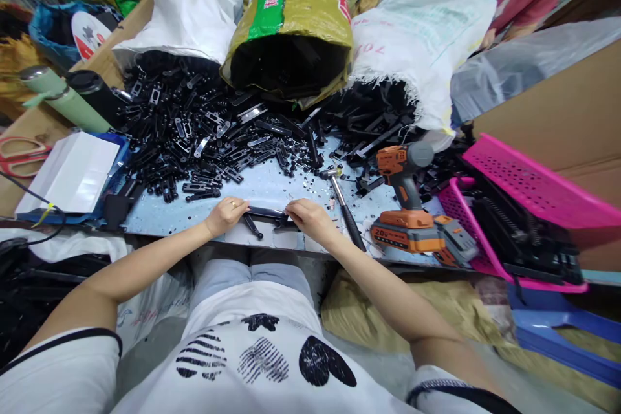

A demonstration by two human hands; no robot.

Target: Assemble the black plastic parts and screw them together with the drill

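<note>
My left hand (226, 214) and my right hand (307, 218) both grip the ends of a long black plastic strip (266, 212) lying near the front edge of the pale blue table (262, 184). Fingers of both hands are curled onto it. Another short black piece (252, 227) lies just under the strip, between the hands. A big heap of black plastic parts (194, 129) covers the table behind the hands.
A hammer (342, 204) lies right of my right hand, with an orange cordless drill (405, 207) beyond it. Pink baskets (524, 220) of black parts stand at right. Three open sacks (291, 19) spill parts at the back. White box (68, 171), scissors (19, 155) and bottle (63, 100) sit at left.
</note>
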